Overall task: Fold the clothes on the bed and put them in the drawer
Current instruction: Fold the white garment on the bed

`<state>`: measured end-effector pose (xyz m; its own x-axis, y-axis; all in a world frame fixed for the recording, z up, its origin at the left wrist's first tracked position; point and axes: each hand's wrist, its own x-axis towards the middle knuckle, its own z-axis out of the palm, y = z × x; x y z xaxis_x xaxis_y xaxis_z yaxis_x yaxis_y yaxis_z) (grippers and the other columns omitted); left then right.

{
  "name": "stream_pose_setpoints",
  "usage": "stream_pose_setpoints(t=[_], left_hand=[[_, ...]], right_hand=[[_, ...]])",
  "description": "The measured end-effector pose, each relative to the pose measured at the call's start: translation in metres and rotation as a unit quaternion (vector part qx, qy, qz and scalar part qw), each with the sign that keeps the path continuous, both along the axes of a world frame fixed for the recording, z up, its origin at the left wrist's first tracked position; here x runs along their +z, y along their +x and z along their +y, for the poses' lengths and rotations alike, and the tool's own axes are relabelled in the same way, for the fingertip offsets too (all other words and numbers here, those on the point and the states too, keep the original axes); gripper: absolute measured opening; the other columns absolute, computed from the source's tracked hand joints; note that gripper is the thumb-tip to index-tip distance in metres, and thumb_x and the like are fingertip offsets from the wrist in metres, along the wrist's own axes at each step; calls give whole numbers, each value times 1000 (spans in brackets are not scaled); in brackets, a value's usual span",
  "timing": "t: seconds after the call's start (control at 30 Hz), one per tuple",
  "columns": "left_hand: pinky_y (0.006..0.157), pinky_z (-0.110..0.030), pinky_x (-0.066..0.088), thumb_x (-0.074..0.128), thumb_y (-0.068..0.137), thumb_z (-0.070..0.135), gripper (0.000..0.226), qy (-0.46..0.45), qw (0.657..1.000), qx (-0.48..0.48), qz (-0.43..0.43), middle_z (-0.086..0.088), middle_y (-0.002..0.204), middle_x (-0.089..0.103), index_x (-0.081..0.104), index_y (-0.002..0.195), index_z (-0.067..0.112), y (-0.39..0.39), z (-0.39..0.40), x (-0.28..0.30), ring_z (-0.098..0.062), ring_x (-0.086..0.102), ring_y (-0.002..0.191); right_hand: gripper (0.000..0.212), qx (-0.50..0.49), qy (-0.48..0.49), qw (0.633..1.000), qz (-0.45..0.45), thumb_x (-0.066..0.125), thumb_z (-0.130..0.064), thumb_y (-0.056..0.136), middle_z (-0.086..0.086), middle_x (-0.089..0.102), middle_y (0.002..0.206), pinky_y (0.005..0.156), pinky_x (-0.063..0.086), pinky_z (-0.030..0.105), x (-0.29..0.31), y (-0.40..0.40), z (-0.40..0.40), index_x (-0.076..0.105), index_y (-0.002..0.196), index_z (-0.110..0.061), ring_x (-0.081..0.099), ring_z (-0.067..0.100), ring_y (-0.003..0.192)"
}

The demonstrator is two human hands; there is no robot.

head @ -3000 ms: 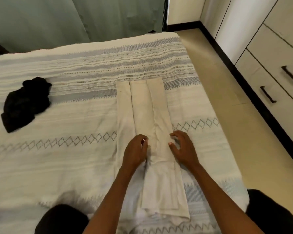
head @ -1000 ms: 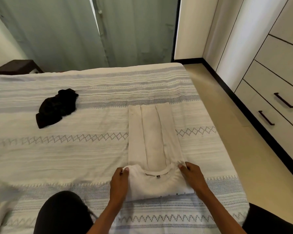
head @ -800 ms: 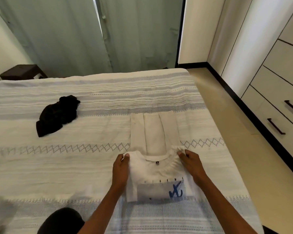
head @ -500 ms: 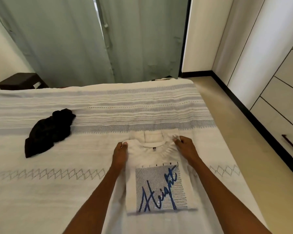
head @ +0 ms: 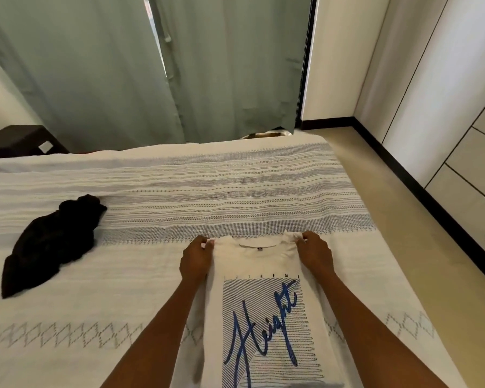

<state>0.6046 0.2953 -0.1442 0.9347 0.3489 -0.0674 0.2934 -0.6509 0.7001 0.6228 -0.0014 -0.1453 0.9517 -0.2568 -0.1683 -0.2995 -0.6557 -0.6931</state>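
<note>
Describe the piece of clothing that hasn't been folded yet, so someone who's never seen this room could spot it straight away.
Start at the bed with its white, grey-banded cover. On its left side, well away from both hands, lies a black garment in a crumpled heap. It is the only dark, bunched-up item; the white T-shirt being held is flat with a blue print.

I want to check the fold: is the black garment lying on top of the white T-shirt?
No, the black garment lies apart on the bed, left of the white T-shirt.
</note>
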Motion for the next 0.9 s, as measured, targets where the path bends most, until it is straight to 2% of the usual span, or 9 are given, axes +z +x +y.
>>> stream_pose_setpoints(t=[0.17,0.3,0.43,0.53,0.67,0.73,0.8,0.87,0.9], left_hand=[[87,-40,46,53,98,48,46,38,999,-8,21,-10,128,59,49,131,17,-22,-3,7,-33,60,113],[97,-45,48,53,100,37,44,161,979,-96,-74,-12,137,55,49,139,16,-84,-22,3,-32,56,119],[122,-41,16,27,106,46,50,237,926,-285,-71,0,160,31,33,152,27,-154,-39,-10,-23,27,148],[121,-39,-7,20,102,63,65,261,901,-342,-45,3,166,1,14,158,32,-214,-35,-25,-24,0,154],[117,-40,-21,23,99,69,77,283,894,-348,7,10,159,-31,-16,155,33,-265,-10,-26,-14,-29,147],[119,-42,-18,20,100,68,74,299,890,-345,20,8,161,-25,-12,156,32,-275,0,-22,-20,-22,149],[121,-53,11,18,101,64,68,324,882,-341,37,1,165,7,14,158,27,-279,7,-15,-30,13,151],[100,-53,47,15,103,57,66,352,877,-325,43,-6,152,45,46,148,19,-279,8,-12,-31,53,131],[88,-50,55,14,104,52,66,361,875,-322,29,-7,143,55,56,139,15,-281,6,-10,-31,62,120]], right_hand=[[49,-24,-19,999,-43,55,-42,100,17,57,134,94,48,44,3,-24,2,50,136,-10,59,37,116],[60,19,-105,993,-54,50,-48,100,16,44,147,101,45,46,-3,-88,11,40,148,-12,49,34,127],[57,146,-201,961,-126,37,-58,100,0,43,153,116,29,50,-11,-167,30,41,148,-26,37,24,143],[76,281,-237,923,-112,36,-77,93,-3,39,158,118,18,50,-28,-227,28,40,152,-30,33,23,148],[93,295,-243,922,-58,32,-85,88,-11,-5,164,123,0,45,-35,-270,-11,5,159,-31,-6,19,152],[80,258,-252,931,-62,29,-75,94,-9,6,163,120,14,45,-32,-281,-26,14,158,-29,6,19,150],[67,238,-272,931,-44,33,-60,96,-3,37,156,108,39,45,-26,-287,-33,42,151,-23,39,21,142],[55,234,-288,927,-59,45,-45,90,2,62,137,88,57,45,-23,-288,-35,65,132,-17,65,25,119],[49,236,-294,923,-71,57,-38,85,4,67,130,78,60,44,-18,-291,-36,70,125,-14,70,28,109]])
